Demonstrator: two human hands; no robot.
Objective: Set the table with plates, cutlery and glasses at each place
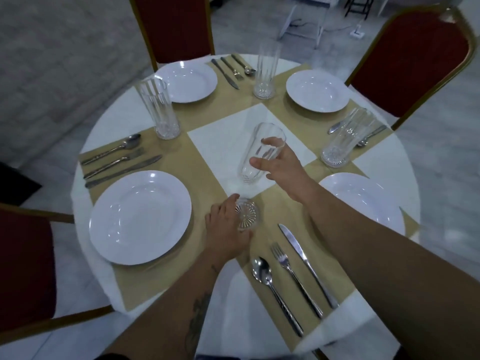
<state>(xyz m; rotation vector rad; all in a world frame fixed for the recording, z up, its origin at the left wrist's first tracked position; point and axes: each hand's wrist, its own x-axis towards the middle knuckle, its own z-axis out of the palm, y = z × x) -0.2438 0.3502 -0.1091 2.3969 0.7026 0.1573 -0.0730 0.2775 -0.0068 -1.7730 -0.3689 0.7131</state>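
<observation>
On the round table (109, 120) my right hand (283, 168) grips a tall clear glass (255, 154) by its upper half, over the white centre square. My left hand (224, 231) holds a second glass (246, 216), tilted so its cut base faces me, between the near left plate (140, 216) and the near cutlery (291, 276). Three more glasses stand at the left (158, 110), the back (266, 71) and the right (342, 139). White plates lie at the back left (187, 81), back right (317, 90) and near right (363, 201). A knife, fork and spoon lie beside each plate.
Tan placemats (202, 162) form a cross under the settings. Red chairs with gold frames stand at the back (171, 24), the right (413, 63) and the near left (23, 268). Grey floor surrounds the table.
</observation>
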